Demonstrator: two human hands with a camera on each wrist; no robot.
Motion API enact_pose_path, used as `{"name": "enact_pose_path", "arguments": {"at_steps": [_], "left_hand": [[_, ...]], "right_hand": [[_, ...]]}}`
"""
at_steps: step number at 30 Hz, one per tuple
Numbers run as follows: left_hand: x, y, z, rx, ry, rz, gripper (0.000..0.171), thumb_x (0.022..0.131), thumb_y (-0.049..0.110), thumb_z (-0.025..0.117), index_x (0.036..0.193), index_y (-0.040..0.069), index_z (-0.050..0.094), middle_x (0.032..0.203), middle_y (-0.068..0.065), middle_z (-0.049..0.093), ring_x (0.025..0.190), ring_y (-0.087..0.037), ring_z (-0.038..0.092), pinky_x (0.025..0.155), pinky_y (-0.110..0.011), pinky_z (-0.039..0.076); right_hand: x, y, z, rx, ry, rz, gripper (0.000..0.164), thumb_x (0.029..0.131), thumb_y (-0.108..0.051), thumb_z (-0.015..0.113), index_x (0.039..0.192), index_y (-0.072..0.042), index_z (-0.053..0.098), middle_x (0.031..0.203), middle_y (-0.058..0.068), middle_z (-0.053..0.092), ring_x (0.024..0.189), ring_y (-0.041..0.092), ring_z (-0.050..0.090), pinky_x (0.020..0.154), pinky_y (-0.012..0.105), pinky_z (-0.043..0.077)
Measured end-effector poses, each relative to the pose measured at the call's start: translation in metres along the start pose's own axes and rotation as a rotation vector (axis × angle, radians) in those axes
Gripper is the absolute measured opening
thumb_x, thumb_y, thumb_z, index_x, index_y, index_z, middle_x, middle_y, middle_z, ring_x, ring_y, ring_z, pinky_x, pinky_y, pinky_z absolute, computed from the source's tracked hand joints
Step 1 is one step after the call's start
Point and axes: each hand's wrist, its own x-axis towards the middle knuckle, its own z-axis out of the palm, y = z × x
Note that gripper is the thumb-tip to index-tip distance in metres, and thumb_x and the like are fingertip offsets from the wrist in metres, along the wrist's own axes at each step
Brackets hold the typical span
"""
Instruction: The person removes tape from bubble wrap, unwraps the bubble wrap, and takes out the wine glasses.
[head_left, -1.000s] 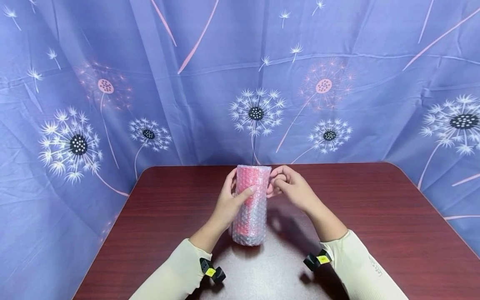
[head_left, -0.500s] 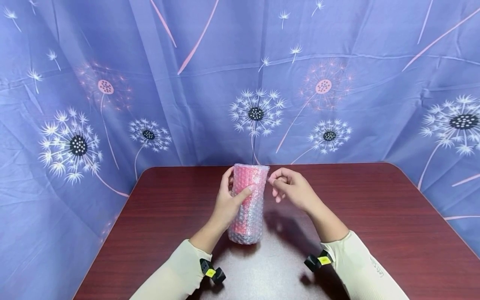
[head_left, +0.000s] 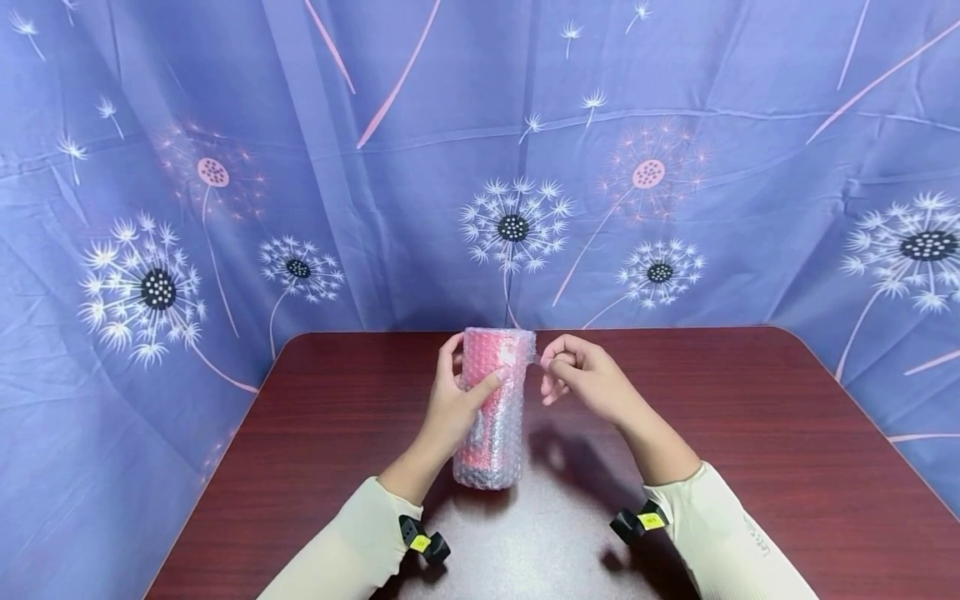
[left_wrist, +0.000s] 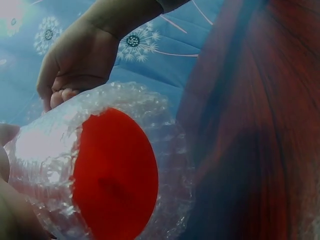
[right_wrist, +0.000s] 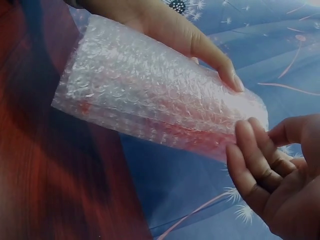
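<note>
- Here it is, right in front of me: a tall, bubble-wrapped red cylinder [head_left: 489, 433], held roughly upright by the person, a dark red wood-grain table [head_left: 697, 392] beneath it and a blue dandelion-print cloth [head_left: 420, 208] hanging beyond it. It looks lifted, since its lower end shows plainly from the left wrist.
- The left hand [head_left: 457, 400] has it, clamped on the cylinder's left side, thumb laid across the front, fingers reaching round behind!
- And the right hand [head_left: 588, 375], just beside the cylinder's upper right: thumb and forefinger together, seemingly pinching a loose clear plastic edge [head_left: 532, 350]. Tape or the wrap itself? I can't tell. The other fingers bend loosely near the cylinder's side.
- How does it handle? Light enough for one hand, I'd judge, with a springy, crinkly skin over a stiffer core. That glossy film could slip or twist under a loose grip, and the padding hints at something breakable.
- Best hold, to my eye: round the middle of the cylinder, firm but not crushing, leaving that clear edge free.
- Now the packaging: the wrap makes a sleeve, and inside its lower end sits a flat red disc [left_wrist: 117, 175], wrap standing out past it all round. What fills the core is hidden.
</note>
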Motion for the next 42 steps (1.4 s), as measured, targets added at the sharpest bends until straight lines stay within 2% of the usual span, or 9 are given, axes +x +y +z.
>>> {"name": "enact_pose_path", "arguments": {"at_steps": [7, 16, 20, 27, 33, 37, 42], "left_hand": [[0.0, 0.0, 0.0, 0.03, -0.009, 0.019, 0.084, 0.084, 0.027, 0.08, 0.152, 0.03, 0.032, 0.134, -0.015, 0.048, 0.105, -0.026, 0.063, 0.082, -0.037, 0.059], [-0.001, -0.002, 0.0, 0.07, -0.021, 0.04, 0.087, 0.083, 0.029, 0.081, 0.153, 0.03, 0.03, 0.137, -0.014, 0.047, 0.111, -0.028, 0.061, 0.084, -0.038, 0.059], [0.0, -0.003, 0.001, 0.071, -0.018, 0.045, 0.087, 0.083, 0.028, 0.082, 0.153, 0.031, 0.03, 0.137, -0.012, 0.049, 0.111, -0.029, 0.062, 0.082, -0.038, 0.06], [-0.001, -0.003, 0.001, 0.093, -0.025, 0.058, 0.088, 0.082, 0.029, 0.082, 0.153, 0.03, 0.03, 0.141, -0.012, 0.047, 0.114, -0.028, 0.062, 0.083, -0.038, 0.059], [-0.002, -0.003, 0.002, 0.106, -0.008, 0.053, 0.09, 0.081, 0.031, 0.083, 0.153, 0.031, 0.03, 0.143, -0.009, 0.045, 0.116, -0.027, 0.06, 0.085, -0.038, 0.058], [-0.001, -0.004, 0.002, 0.115, -0.008, 0.054, 0.093, 0.08, 0.033, 0.084, 0.154, 0.029, 0.028, 0.14, -0.01, 0.046, 0.113, -0.027, 0.059, 0.086, -0.038, 0.058], [-0.001, -0.004, 0.001, 0.124, -0.019, 0.05, 0.094, 0.08, 0.032, 0.083, 0.155, 0.03, 0.027, 0.137, -0.013, 0.049, 0.112, -0.028, 0.06, 0.086, -0.039, 0.058]], "right_hand": [[0.002, 0.003, 0.0, 0.032, -0.018, -0.008, 0.012, 0.1, -0.002, 0.047, 0.103, 0.007, 0.053, 0.075, 0.014, 0.067, 0.067, 0.023, 0.072, 0.075, 0.053, 0.061], [0.005, 0.007, 0.002, -0.006, 0.016, -0.013, 0.015, 0.099, -0.007, 0.061, 0.096, 0.005, 0.054, 0.069, 0.008, 0.067, 0.063, 0.019, 0.071, 0.07, 0.047, 0.062], [0.005, 0.006, 0.002, -0.025, 0.013, 0.002, 0.013, 0.101, -0.006, 0.057, 0.099, 0.007, 0.054, 0.073, 0.013, 0.069, 0.066, 0.023, 0.073, 0.072, 0.046, 0.063], [0.005, 0.009, 0.001, -0.074, 0.012, 0.022, 0.015, 0.101, -0.007, 0.055, 0.106, 0.008, 0.056, 0.081, 0.02, 0.07, 0.072, 0.029, 0.075, 0.079, 0.051, 0.061], [0.006, 0.011, 0.001, -0.064, 0.0, 0.003, 0.017, 0.102, -0.004, 0.051, 0.11, 0.01, 0.055, 0.09, 0.025, 0.072, 0.079, 0.025, 0.075, 0.08, 0.043, 0.062], [0.007, 0.012, 0.002, -0.058, -0.005, -0.005, 0.019, 0.102, -0.003, 0.049, 0.114, 0.012, 0.052, 0.094, 0.029, 0.072, 0.084, 0.027, 0.075, 0.083, 0.044, 0.062], [0.007, 0.011, 0.002, -0.09, 0.012, 0.023, 0.017, 0.102, -0.004, 0.051, 0.11, 0.011, 0.052, 0.098, 0.029, 0.072, 0.088, 0.033, 0.075, 0.083, 0.044, 0.062]]}}
